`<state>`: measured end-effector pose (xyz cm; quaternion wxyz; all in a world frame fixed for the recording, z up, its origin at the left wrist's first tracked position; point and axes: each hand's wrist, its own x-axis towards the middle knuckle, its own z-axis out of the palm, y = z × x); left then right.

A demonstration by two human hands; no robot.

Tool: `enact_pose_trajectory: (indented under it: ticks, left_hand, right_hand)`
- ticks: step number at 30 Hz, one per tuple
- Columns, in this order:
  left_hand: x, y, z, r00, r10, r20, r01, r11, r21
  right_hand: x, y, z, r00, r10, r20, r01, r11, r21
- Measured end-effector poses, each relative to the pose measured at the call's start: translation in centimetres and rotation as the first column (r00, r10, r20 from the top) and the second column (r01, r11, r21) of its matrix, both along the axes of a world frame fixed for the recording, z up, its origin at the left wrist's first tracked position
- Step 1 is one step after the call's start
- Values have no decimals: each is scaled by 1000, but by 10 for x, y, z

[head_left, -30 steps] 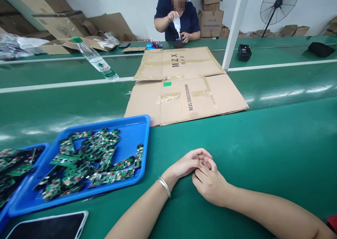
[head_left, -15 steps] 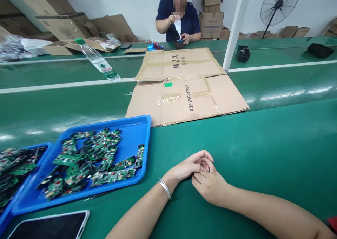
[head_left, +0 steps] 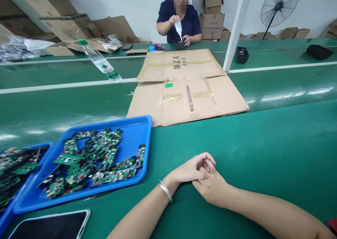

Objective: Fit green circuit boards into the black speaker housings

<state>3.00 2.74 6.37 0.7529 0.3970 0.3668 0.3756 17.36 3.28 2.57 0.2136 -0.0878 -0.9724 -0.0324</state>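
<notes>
My left hand (head_left: 193, 167), with silver bangles at the wrist, lies over the fingers of my right hand (head_left: 213, 188) on the green table (head_left: 252, 144). The two hands clasp each other, fingers curled together, and no object shows between them. My left thumb rests across the right hand's fingers, whose tips are partly hidden. Left of the hands stands a blue tray (head_left: 134, 128) with many small green circuit boards (head_left: 105, 151). A second blue tray (head_left: 50, 147) of boards is cut off at the left edge.
A phone (head_left: 52, 226) lies at the lower left. Flat cardboard (head_left: 205, 98) spans the middle, with a tilted water bottle (head_left: 101, 63) to its left. Across the table, a person (head_left: 179, 21) holds a white squeeze bottle (head_left: 178, 28). A white post (head_left: 235, 28) rises right of the cardboard.
My left thumb and fingers have shifted slightly, and the thumb now lies further over my right hand. The clasp is otherwise the same.
</notes>
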Motion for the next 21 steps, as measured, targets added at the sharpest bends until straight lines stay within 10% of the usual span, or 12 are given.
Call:
enact_pose_trajectory:
  ticks: [8,21]
  left_hand:
    - [-13,8,-16,977,104,188,-108,994,11]
    - [-14,7,-10,977,31,212,-34,999,7]
  right_hand:
    - [-3,7,-1,965,-232,-120,228,973,-45]
    - [-3,6,1,973,-197,-117,189,979,-70]
